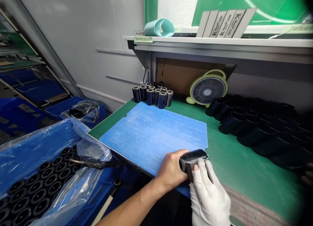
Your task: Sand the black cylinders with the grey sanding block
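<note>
My bare left hand [173, 169] is closed around a glossy black cylinder [195, 155], which lies tilted near the front edge of the table. My right hand [211, 193], in a white glove, presses a grey-brown sanding block [190, 172] against the cylinder's near side. One bare fingertip shows among the gloved fingers. Both hands are beside the lower right corner of a scuffed blue sheet [156, 128] on the green tabletop [225, 154]. My palms and the cylinder's underside are hidden.
Several short cylinders [150, 97] stand behind the sheet. Dark cylinders [254, 134] crowd the right side. A fan [207, 90] sits under a shelf [220, 50] with labelled blocks [223, 25]. At left, a plastic-lined blue bin [49, 139] holds black parts [39, 182]. Another person's hand [308, 175] shows dimly at far right.
</note>
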Available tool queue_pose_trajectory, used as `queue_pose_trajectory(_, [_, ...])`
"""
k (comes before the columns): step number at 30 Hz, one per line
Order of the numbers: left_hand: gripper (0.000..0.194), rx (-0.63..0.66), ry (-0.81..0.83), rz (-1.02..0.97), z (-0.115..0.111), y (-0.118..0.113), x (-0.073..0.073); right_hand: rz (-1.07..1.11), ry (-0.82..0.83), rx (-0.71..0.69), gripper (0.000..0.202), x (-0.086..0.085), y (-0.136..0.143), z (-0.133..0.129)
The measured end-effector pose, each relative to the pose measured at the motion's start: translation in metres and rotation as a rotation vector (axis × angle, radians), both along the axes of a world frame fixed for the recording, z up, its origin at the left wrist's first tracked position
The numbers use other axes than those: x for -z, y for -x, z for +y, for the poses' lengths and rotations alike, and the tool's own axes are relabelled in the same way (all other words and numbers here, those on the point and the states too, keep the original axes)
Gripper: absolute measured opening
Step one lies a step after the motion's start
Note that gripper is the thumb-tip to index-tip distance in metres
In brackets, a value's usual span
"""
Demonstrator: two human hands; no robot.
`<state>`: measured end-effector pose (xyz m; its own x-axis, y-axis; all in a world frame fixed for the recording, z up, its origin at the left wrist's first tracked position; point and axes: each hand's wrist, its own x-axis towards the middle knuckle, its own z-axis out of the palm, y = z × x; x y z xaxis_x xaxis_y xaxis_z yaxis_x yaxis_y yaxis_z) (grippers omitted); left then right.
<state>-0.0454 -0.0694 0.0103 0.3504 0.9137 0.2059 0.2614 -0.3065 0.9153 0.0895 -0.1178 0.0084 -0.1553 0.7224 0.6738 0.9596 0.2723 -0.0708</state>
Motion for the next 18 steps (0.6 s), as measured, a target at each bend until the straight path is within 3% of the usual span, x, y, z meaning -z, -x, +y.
queue_pose_trajectory(5, [0.025,-0.029,-0.008,0.058,0.0,0.0,0.0,0.047,0.025,0.025,0.059,0.002,0.004,0.001])
queue_pose_trajectory(7, [0.03,-0.02,0.007,0.033,0.0,0.0,0.0,0.036,0.002,-0.018,0.069,0.007,0.001,-0.003])
queue_pose_trajectory(10, [0.045,-0.024,0.034,0.001,0.002,-0.001,0.004,0.197,-0.025,-0.07,0.069,0.007,-0.015,-0.002])
queue_pose_trajectory(14, [0.055,-0.065,0.078,0.007,0.003,-0.001,0.009,0.507,-0.197,0.024,0.063,-0.011,-0.041,0.018])
queue_pose_trajectory(18, [0.053,-0.06,0.058,0.02,0.002,-0.001,0.008,0.523,-0.206,0.016,0.061,-0.01,-0.04,0.027])
